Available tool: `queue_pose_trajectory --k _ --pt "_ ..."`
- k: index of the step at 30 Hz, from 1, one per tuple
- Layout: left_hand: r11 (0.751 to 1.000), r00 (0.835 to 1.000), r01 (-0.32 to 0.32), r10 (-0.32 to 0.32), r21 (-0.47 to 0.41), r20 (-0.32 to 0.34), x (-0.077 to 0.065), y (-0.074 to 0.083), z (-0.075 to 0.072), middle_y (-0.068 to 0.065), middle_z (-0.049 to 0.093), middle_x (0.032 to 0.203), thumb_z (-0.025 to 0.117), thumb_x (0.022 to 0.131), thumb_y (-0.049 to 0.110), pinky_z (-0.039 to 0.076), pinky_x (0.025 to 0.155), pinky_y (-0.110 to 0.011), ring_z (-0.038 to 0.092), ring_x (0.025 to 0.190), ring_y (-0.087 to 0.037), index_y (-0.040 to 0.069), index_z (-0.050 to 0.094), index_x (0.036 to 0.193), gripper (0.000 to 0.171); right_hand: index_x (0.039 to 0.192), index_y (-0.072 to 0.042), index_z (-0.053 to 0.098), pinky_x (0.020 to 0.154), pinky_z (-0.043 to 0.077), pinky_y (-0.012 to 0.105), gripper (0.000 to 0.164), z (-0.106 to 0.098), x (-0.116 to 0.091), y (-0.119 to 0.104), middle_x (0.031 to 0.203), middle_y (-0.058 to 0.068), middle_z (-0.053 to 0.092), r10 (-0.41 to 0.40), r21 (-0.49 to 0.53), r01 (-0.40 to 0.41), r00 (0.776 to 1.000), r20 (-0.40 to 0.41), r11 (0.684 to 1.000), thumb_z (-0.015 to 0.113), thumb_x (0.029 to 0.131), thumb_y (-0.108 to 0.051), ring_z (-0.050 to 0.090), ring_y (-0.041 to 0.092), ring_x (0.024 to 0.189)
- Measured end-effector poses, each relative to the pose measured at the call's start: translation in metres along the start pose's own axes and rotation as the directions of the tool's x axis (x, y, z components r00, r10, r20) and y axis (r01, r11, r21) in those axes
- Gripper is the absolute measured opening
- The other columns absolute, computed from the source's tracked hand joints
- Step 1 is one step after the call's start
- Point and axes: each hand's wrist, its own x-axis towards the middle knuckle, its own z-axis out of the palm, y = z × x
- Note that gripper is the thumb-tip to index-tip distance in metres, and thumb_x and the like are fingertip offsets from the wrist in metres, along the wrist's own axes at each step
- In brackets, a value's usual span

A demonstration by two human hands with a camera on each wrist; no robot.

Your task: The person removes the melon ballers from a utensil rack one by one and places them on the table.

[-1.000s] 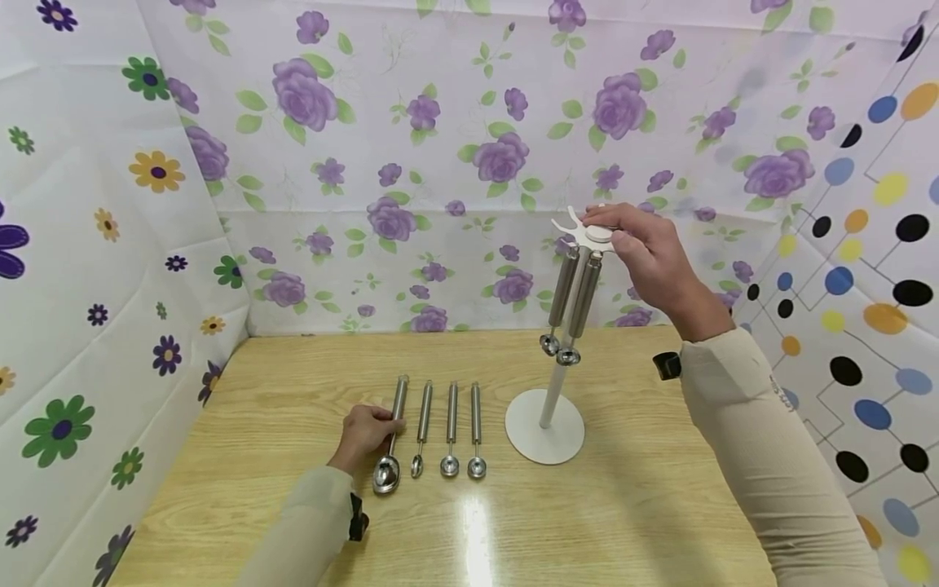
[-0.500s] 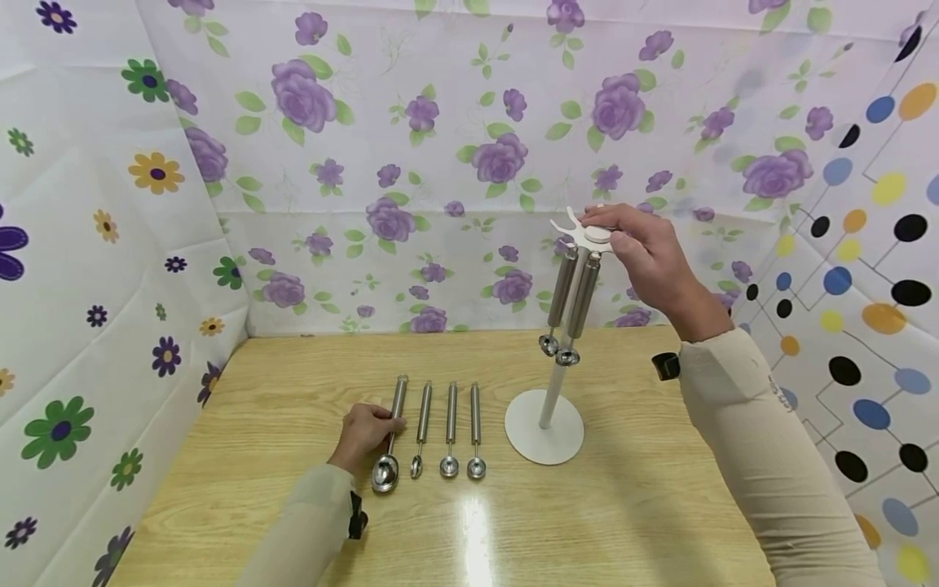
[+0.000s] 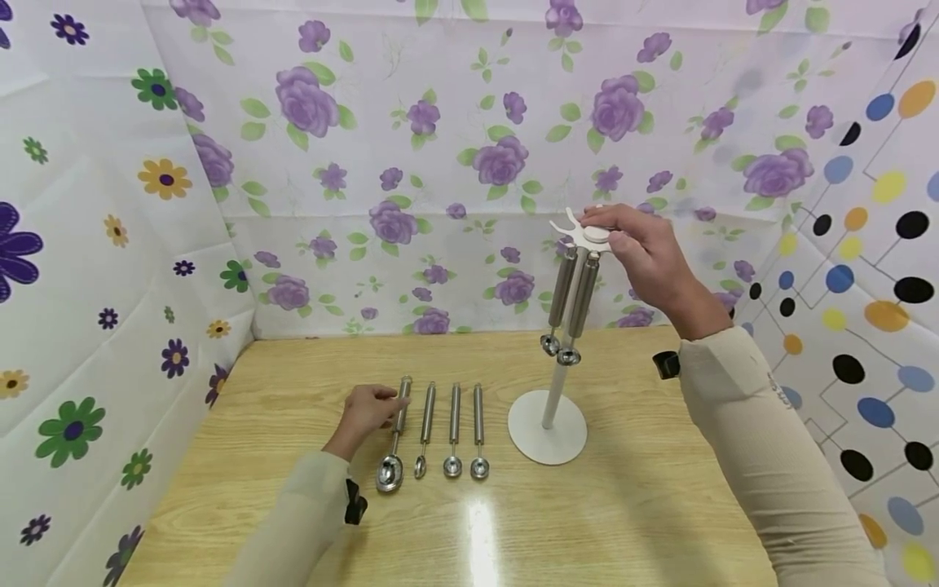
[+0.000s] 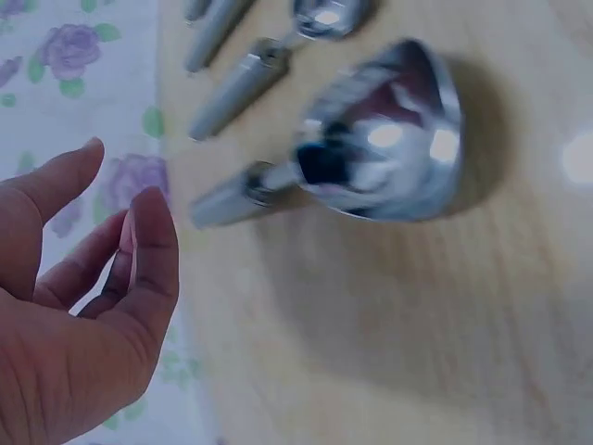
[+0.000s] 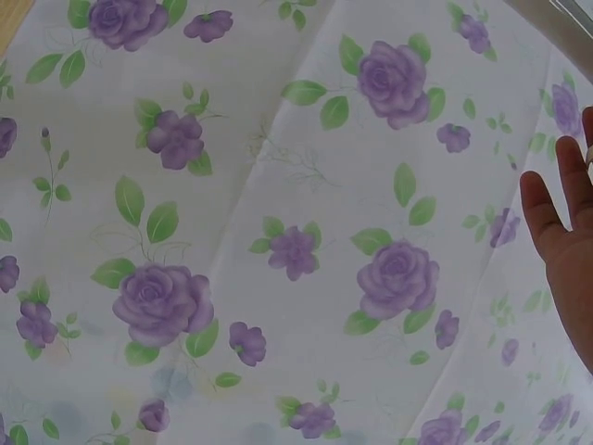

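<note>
My left hand (image 3: 367, 414) hovers at the handle of a large steel ice cream scoop (image 3: 390, 473), leftmost in a row on the table. In the left wrist view the thumb and fingers of the left hand (image 4: 93, 315) are apart, with nothing between them, and the scoop (image 4: 389, 139) lies beyond. Next to it lie three smaller steel scoops, among them a middle one (image 3: 452, 466). My right hand (image 3: 649, 253) grips the top of a white utensil stand (image 3: 547, 447) between thumb and fingers. Two small steel scoops (image 3: 584, 297) hang from its hooks.
The wooden table (image 3: 293, 522) carries the row and the stand's round base. Behind it hangs a purple-flowered cloth (image 3: 455, 269). Patterned cloths close off the left and right sides.
My left hand has let go of the large scoop's handle and shifted slightly up and away from me. The scoop lies where it was. My right hand stays on the stand.
</note>
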Motion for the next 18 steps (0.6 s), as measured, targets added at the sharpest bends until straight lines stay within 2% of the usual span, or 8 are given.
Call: queue_pose_trajectory --k 4,11,18 --pt "0.998 0.997 -0.037 0.041 -0.053 0.069 -0.003 0.017 -0.001 -0.019 0.065 0.116 0.071 0.096 0.018 0.060 0.082 -0.040 0.066 0.103 -0.037 -0.006 0.061 0.130 0.043 0.114 0.010 0.067 0.109 0.038 0.027 0.072 0.000 0.000 0.000 0.122 0.031 0.062 0.009 -0.006 -0.009 1.000 -0.003 1.000 0.047 0.101 -0.058 0.052 0.010 0.127" --pt "0.983 0.973 -0.068 0.103 -0.172 0.204 -0.006 0.049 0.001 -0.020 0.064 0.120 0.069 0.097 0.020 0.055 0.093 -0.044 0.066 0.106 -0.034 -0.004 0.060 0.132 0.044 0.115 0.010 0.067 0.109 0.039 0.028 0.070 0.000 0.000 0.000 0.123 0.033 0.060 0.028 -0.001 -0.028 1.000 0.001 1.000 0.047 0.102 -0.056 0.052 0.012 0.128" --pt "0.974 0.950 -0.104 0.157 -0.202 0.268 -0.010 0.078 0.005 -0.020 0.063 0.124 0.068 0.097 0.020 0.056 0.093 -0.041 0.064 0.111 -0.034 -0.004 0.059 0.134 0.044 0.114 0.011 0.066 0.107 0.039 0.025 0.070 0.000 0.001 0.001 0.122 0.033 0.061 0.013 0.005 -0.013 1.000 0.004 1.000 0.047 0.102 -0.055 0.052 0.009 0.127"
